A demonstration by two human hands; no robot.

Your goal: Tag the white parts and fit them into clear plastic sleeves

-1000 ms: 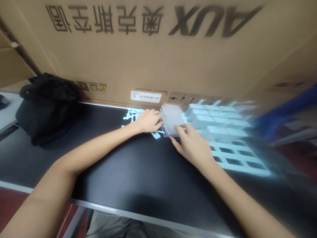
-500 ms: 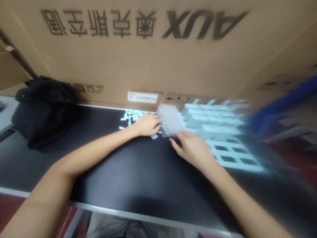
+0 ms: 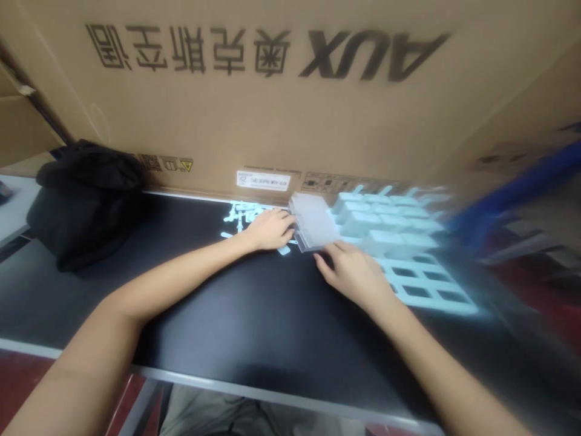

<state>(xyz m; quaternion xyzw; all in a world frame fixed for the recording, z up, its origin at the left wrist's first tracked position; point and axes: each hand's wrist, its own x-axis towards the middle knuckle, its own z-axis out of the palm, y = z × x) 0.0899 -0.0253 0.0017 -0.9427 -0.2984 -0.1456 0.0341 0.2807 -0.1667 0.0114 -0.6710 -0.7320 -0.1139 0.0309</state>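
Observation:
A translucent plastic box (image 3: 314, 221) stands tilted near the back of the black table, between my two hands. At its left edge, my left hand (image 3: 272, 230) has its fingers bent against the side. My right hand (image 3: 356, 269) grips the box's lower right corner, its thumb apart from the index finger; its other fingers are partly hidden. Beside and behind my left hand lies a loose pile of small pale-blue plastic pieces (image 3: 240, 213). One flat pale-blue piece (image 3: 284, 249) rests just below that hand.
Pale-blue blocks (image 3: 390, 221) stand in rows on the right, behind a pale-blue tray with rectangular openings (image 3: 420, 290). A large cardboard carton (image 3: 204, 115) walls off the back of the black table (image 3: 236, 327). A black cloth bag (image 3: 86, 206) sits at the left.
The camera view has shifted slightly. Both hands stay at the plastic box, with hardly any visible movement.

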